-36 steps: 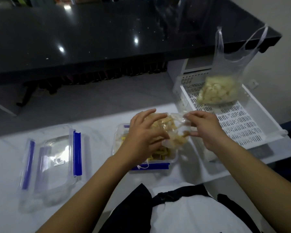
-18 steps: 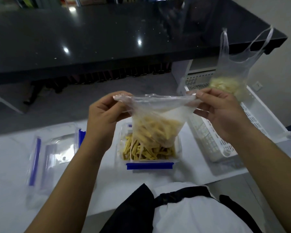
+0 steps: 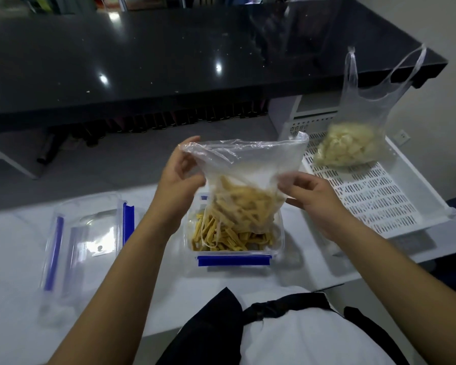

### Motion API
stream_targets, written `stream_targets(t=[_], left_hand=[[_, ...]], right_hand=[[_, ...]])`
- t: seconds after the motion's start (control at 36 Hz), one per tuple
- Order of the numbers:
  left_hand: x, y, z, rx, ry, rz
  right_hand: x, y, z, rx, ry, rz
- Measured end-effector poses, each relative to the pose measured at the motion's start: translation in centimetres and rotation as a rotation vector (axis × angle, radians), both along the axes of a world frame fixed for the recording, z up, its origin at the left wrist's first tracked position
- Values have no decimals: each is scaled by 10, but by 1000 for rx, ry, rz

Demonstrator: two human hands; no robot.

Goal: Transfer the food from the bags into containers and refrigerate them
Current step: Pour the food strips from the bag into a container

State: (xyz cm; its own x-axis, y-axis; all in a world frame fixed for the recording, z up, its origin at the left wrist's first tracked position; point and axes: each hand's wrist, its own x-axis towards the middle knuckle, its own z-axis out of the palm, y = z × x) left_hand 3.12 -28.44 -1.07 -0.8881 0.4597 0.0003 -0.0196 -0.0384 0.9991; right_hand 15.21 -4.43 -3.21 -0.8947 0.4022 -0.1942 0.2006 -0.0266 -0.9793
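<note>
Head view: a clear rectangular plastic container with blue clips [image 3: 233, 260] on the white counter [image 3: 16, 299] holds yellow food strips [image 3: 221, 237]. Above it, a thin transparent plastic bag [image 3: 248, 164], upside down, still has strips inside; the left hand [image 3: 181, 184] pinches its upper corner, the right hand [image 3: 312, 200] grips its side.

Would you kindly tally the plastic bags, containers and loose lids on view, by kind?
Plastic bags: 2 (bag of yellow strips, bag of pale pieces)
Containers: 1 (clear container)
Loose lids: 1 (clear lid)
Total: 4
</note>
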Motion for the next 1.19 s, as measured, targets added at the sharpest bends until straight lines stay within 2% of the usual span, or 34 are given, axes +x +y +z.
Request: stream_targets(t=[0.08, 0.17, 0.25, 0.42, 0.56, 0.64, 0.78, 0.89, 1.0, 1.08, 1.19], left_hand=[[1, -1, -17, -244, 26, -207], [2, 1, -31, -315, 63, -336], [1, 7, -38, -352, 97, -314], [-3, 11, -44, -404, 121, -215], [-5, 6, -42, -491, 113, -387], [-5, 6, -39, -551, 91, -411], [-4, 4, -41, -550, 130, -309], [2, 3, -49, -475, 82, -184], [19, 5, -57, -487, 93, -248], [26, 8, -56, -501, 145, -196], [21, 6, -44, -373, 49, -197]], right_hand=[[-3, -2, -3, 18, 4, 2], [-6, -5, -8, 94, -14, 25], [-6, -8, -13, 164, -48, 24], [-10, -5, -16, 138, -67, -53], [-13, -3, -8, 23, -68, -39], [-13, -5, -6, -14, -67, -12], [-13, -7, -8, -6, -38, -15], [-9, -7, -18, 78, -64, 7], [-4, -9, -20, 127, -70, 5], [-6, -9, -18, 106, -81, 0], [-10, -4, -8, 29, -56, -27]])
